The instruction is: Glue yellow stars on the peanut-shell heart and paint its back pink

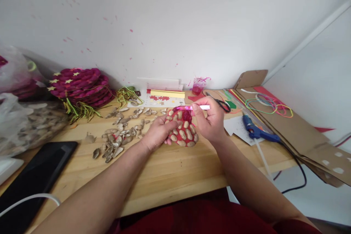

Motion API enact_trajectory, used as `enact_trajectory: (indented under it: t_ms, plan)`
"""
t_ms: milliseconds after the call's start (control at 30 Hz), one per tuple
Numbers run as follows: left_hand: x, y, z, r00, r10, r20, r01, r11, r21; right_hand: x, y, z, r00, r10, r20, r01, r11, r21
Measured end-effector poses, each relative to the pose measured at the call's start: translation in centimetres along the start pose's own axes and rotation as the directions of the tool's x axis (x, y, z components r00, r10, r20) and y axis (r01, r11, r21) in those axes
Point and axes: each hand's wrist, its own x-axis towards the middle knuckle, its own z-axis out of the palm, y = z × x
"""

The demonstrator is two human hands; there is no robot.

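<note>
My left hand grips a red backing covered with peanut shells, its thumb lying over the shells. In my right hand is a slim white paintbrush smeared with pink, its tip over the upper part of the piece. The shells near the top are coloured deep pink, while the lower ones are bare tan. To the left, loose shell halves lie scattered on the wooden table. A clear cup of pink paint stands behind my hands, against the wall.
Purple-painted shell pieces with yellow stars are stacked at the left, beside a plastic bag of peanuts. A black tablet lies front left. At the right are scissors, a blue glue gun, coloured cords and cardboard.
</note>
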Motion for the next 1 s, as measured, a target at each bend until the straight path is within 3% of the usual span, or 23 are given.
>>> enact_trajectory:
  t_ms: [1000]
  plan:
    - [0.02,-0.11,0.04,1.0,0.017,0.013,-0.018,0.997,0.08,-0.1,-0.88,0.09,0.999,-0.023,0.045,0.024,0.999,-0.031]
